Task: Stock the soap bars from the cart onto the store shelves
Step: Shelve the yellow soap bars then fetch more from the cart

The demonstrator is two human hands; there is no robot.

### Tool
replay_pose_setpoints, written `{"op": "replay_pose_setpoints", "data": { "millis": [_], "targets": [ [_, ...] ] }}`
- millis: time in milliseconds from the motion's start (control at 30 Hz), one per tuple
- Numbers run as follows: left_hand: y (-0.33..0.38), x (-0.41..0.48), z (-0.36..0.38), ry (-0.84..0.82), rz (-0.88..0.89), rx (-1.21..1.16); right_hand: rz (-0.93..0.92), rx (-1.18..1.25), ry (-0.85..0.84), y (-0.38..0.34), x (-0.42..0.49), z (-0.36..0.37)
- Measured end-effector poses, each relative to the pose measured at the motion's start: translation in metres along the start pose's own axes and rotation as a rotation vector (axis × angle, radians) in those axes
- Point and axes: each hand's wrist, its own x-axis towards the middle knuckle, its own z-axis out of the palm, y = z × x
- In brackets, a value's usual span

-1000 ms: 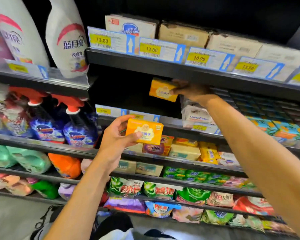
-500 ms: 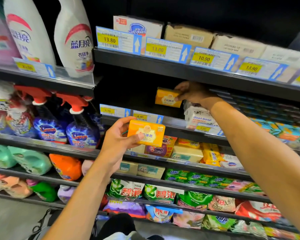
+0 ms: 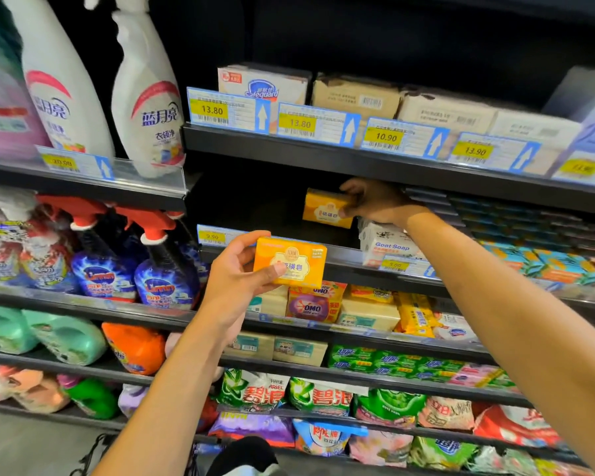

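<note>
The left grip [image 3: 241, 273] holds the near soap box [image 3: 291, 261], an orange carton. The thumb lies across its printed face and the fingers curl round its left end. The box sits level, out in front of the soap shelf [image 3: 340, 266], overlapping its front edge.

The right grip [image 3: 375, 204] pinches the right end of the far soap box [image 3: 325, 209], of the same orange kind. That box is inside the dark bay under the upper shelf [image 3: 323, 156], tilted slightly. I cannot tell whether it touches the shelf floor. Its right end is just beside the white Goat Soap boxes [image 3: 389, 243]. A yellow price tag [image 3: 213, 237] sits on the shelf's front edge, left of the near box.
</note>
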Motion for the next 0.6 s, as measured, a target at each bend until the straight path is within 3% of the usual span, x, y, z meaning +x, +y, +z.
{"op": "replay_pose_setpoints", "data": {
  "millis": [167,300,433,600],
  "targets": [
    [0.012,0.004,0.009,-0.021,0.022,0.018,-0.085,0.121,0.112,-0.026,-0.06,-0.001],
    [0.018,0.006,0.022,-0.019,0.062,0.039,-0.257,0.234,0.003,-0.05,-0.104,0.011],
    [0.023,0.009,0.034,-0.006,0.147,0.104,-0.279,0.299,-0.042,-0.059,-0.107,0.01],
    [0.026,0.016,0.03,0.132,0.442,0.497,-0.172,0.332,0.072,-0.054,-0.09,-0.001]
  ]
}}
